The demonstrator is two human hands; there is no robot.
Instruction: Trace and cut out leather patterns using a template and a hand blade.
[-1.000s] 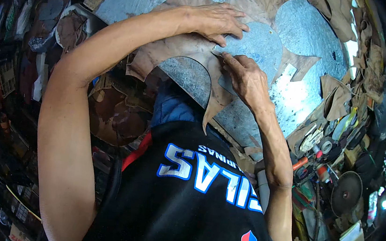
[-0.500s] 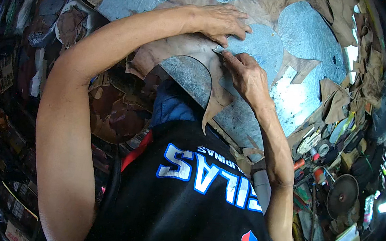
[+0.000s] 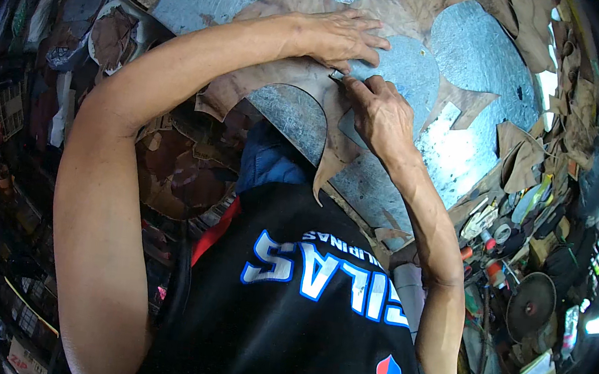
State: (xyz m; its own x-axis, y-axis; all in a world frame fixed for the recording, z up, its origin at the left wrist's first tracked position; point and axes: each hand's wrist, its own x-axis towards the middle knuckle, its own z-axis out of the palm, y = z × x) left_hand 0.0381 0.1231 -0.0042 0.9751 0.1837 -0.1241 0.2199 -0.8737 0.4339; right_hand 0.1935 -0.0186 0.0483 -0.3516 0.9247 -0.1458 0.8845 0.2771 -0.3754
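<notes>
A brown leather sheet [image 3: 282, 76] with curved cut-outs lies over a grey metal work surface [image 3: 292, 113]. My left hand [image 3: 340, 39] rests palm down on it, fingers spread. Under those fingertips is a rounded grey-blue shape [image 3: 404, 63]; whether it is a flat template or bare metal I cannot tell. My right hand [image 3: 382, 112] is closed around a small cutting blade [image 3: 336, 76], most of it hidden in the fingers. The blade's tip meets the leather just below my left thumb. A narrow leather tongue [image 3: 332, 165] hangs over the near edge of the surface.
Leather scraps [image 3: 518, 155] lie along the right edge of the work surface. Farther right are a dark round disc [image 3: 531, 306], rolls of tape and crowded tools. A white basin [image 3: 140, 31] stands at the left, and brown leather pieces [image 3: 190, 183] lie below the left arm.
My right hand and the blade have shifted very slightly up and left. My left hand's fingers lie a little flatter. The leather tongue has moved only slightly.
</notes>
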